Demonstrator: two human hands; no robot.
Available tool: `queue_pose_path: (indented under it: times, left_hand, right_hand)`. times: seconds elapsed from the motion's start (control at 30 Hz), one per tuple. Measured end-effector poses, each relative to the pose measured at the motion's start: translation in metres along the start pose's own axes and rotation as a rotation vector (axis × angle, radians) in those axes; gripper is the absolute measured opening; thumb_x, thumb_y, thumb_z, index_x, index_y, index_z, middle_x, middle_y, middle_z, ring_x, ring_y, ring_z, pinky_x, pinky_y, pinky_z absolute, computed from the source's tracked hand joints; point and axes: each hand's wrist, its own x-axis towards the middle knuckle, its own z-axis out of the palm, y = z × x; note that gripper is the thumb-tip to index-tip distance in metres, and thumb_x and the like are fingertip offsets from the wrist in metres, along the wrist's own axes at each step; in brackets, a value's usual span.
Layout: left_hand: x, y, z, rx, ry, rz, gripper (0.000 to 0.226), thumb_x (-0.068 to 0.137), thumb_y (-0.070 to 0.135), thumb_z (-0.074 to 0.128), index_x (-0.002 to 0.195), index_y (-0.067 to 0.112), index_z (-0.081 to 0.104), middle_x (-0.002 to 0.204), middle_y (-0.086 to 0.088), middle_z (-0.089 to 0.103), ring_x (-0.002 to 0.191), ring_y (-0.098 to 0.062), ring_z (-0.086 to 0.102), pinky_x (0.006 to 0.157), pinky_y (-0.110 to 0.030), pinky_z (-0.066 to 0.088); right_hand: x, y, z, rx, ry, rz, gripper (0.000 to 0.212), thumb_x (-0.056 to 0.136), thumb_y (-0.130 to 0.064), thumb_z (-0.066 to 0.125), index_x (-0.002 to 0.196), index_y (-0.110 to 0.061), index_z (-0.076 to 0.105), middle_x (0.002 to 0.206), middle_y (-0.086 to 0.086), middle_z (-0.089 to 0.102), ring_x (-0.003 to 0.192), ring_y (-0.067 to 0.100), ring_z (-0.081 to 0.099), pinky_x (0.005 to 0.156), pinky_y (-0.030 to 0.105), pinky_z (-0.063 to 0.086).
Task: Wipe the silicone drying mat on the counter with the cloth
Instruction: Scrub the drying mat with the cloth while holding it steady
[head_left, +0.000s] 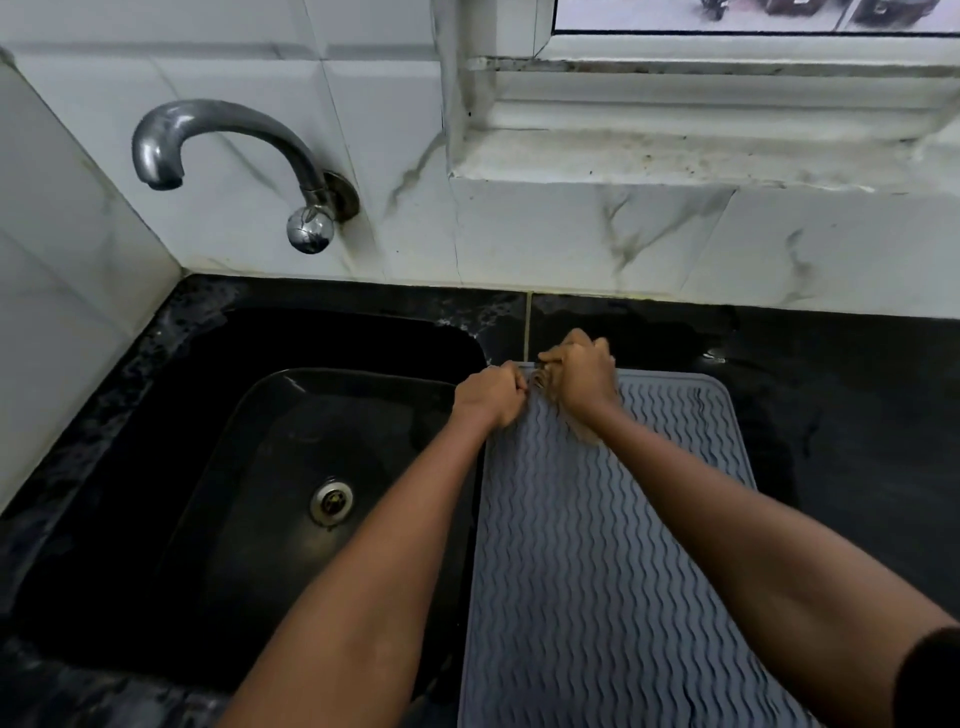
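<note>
Both hands (left (491, 395), right (579, 379)) apparently clench the limp cloth (540, 382) over the floppy mat's (597, 545) far corner.

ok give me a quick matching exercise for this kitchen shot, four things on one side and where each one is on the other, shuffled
Things:
1. tap
2. drain
3. drying mat
4. right hand

Places:
A. on the counter right of the sink
B. at the mat's far left corner
C. on the tiled wall above the sink
D. in the sink's floor

Pairs: 1-C, 2-D, 3-A, 4-B
</note>
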Motion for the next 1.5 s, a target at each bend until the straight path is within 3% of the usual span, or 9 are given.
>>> queue_pose_path:
  times: [0.27, 0.5, 0.63, 0.73, 0.83, 1.07, 1.27, 1.37, 1.5]
  left_hand:
    - [0.001, 0.008, -0.004, 0.021, -0.023, -0.067, 0.022, 0.097, 0.027, 0.042, 0.112, 0.025, 0.057, 0.122, -0.008, 0.062, 0.112, -0.031, 0.058, 0.088, -0.037, 0.045]
    - [-0.004, 0.009, 0.002, 0.021, 0.008, -0.085, 0.019, 0.098, 0.023, 0.045, 0.112, 0.024, 0.057, 0.122, -0.007, 0.061, 0.112, -0.028, 0.058, 0.088, -0.039, 0.046]
    - [-0.012, 0.003, 0.009, -0.055, 0.059, -0.054, 0.021, 0.097, 0.029, 0.046, 0.115, 0.024, 0.057, 0.125, -0.009, 0.055, 0.112, -0.032, 0.056, 0.089, -0.040, 0.045]
    - [-0.022, -0.001, 0.016, -0.067, 0.115, -0.026, 0.033, 0.097, 0.028, 0.043, 0.127, 0.020, 0.051, 0.129, -0.015, 0.050, 0.112, -0.039, 0.055, 0.090, -0.042, 0.044]
    - [-0.032, 0.002, 0.022, -0.082, 0.165, -0.025, 0.036, 0.097, 0.023, 0.040, 0.131, 0.013, 0.048, 0.131, -0.018, 0.046, 0.110, -0.039, 0.054, 0.087, -0.043, 0.044]
    - [-0.045, -0.001, 0.028, -0.179, 0.158, 0.000, 0.040, 0.092, 0.007, 0.044, 0.129, 0.015, 0.054, 0.134, -0.013, 0.046, 0.121, -0.029, 0.050, 0.105, -0.043, 0.041]
    - [-0.052, -0.001, 0.027, -0.139, 0.128, 0.010, 0.045, 0.093, 0.006, 0.047, 0.137, 0.018, 0.050, 0.143, -0.011, 0.042, 0.128, -0.028, 0.045, 0.109, -0.042, 0.039]
    - [-0.053, -0.004, 0.028, -0.280, 0.147, -0.020, 0.039, 0.095, 0.008, 0.046, 0.132, 0.017, 0.055, 0.138, -0.011, 0.052, 0.124, -0.029, 0.051, 0.105, -0.040, 0.043]
    - [-0.057, 0.001, 0.031, -0.531, 0.222, -0.145, 0.033, 0.100, 0.017, 0.040, 0.127, 0.017, 0.058, 0.132, -0.009, 0.059, 0.121, -0.026, 0.054, 0.098, -0.032, 0.042]
  right_hand:
    - [-0.073, -0.003, -0.010, -0.069, -0.096, -0.199, 0.023, 0.093, -0.030, 0.051, 0.104, -0.016, 0.065, 0.104, 0.007, 0.054, 0.087, 0.020, 0.050, 0.070, 0.029, 0.042]
    - [-0.189, 0.001, -0.035, 0.011, -0.343, -0.313, 0.027, 0.094, -0.036, 0.047, 0.110, -0.023, 0.063, 0.112, -0.004, 0.054, 0.097, 0.013, 0.055, 0.083, 0.026, 0.048]
    - [-0.144, -0.006, -0.054, 0.398, -0.190, -0.134, 0.036, 0.089, -0.035, 0.056, 0.124, -0.030, 0.051, 0.118, 0.002, 0.053, 0.097, 0.015, 0.057, 0.086, 0.038, 0.055]
    - [-0.086, -0.009, -0.042, 0.173, -0.079, -0.096, 0.069, 0.086, -0.017, 0.063, 0.146, -0.018, 0.027, 0.142, 0.012, 0.030, 0.121, 0.024, 0.042, 0.101, 0.040, 0.042]
    - [-0.059, -0.009, -0.023, -0.048, -0.257, -0.047, 0.052, 0.090, -0.030, 0.055, 0.138, -0.016, 0.040, 0.149, 0.011, 0.031, 0.132, 0.032, 0.030, 0.108, 0.052, 0.028]
    - [-0.149, -0.003, -0.021, 0.009, -0.074, -0.184, 0.031, 0.082, -0.027, 0.063, 0.108, -0.010, 0.061, 0.112, 0.008, 0.058, 0.101, 0.022, 0.053, 0.084, 0.029, 0.042]
    - [-0.201, -0.001, -0.046, 0.206, -0.232, -0.198, 0.006, 0.079, -0.026, 0.062, 0.084, -0.026, 0.067, 0.083, -0.005, 0.060, 0.064, 0.008, 0.052, 0.057, 0.018, 0.042]
    - [-0.138, -0.003, -0.053, 0.351, -0.078, -0.091, 0.013, 0.085, -0.022, 0.062, 0.096, -0.029, 0.065, 0.096, -0.004, 0.059, 0.084, 0.013, 0.054, 0.073, 0.026, 0.046]
    - [-0.077, -0.014, -0.031, 0.103, -0.282, 0.074, 0.038, 0.088, -0.027, 0.062, 0.124, -0.021, 0.054, 0.134, 0.009, 0.046, 0.119, 0.026, 0.041, 0.101, 0.039, 0.037]
